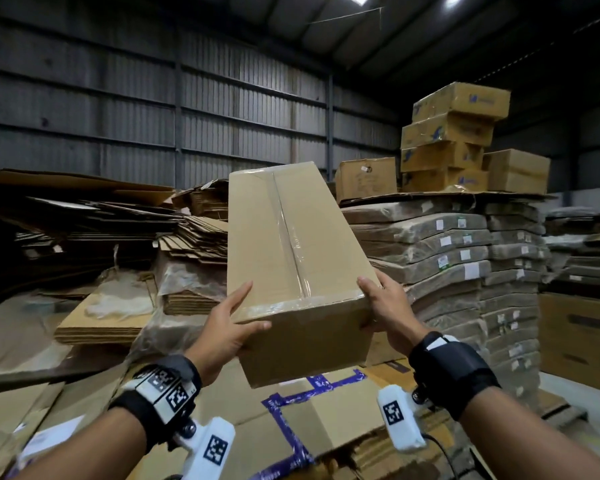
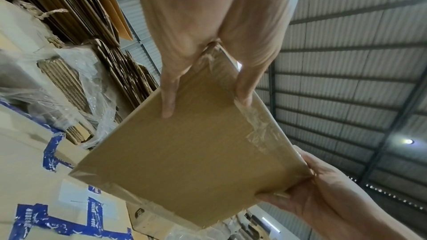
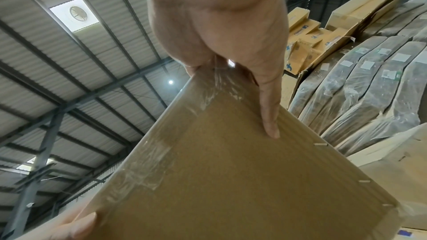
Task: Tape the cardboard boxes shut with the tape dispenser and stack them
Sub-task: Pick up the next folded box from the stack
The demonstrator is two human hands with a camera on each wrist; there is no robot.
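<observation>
Holding taped box point(image 1: 291, 258) up high, left hand point(image 1: 227, 325) and right hand point(image 1: 387, 306) both grip near end only. Far end heavy, might tip, slip, fall.

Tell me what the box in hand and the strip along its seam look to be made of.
Box: plain brown corrugated cardboard, matte; faint fluting lines show in the right wrist view. Strip: clear plastic packing tape, glossy and wrinkled, catching light along the centre seam and the end edge. Left hand and right hand grip its near corners.
</observation>
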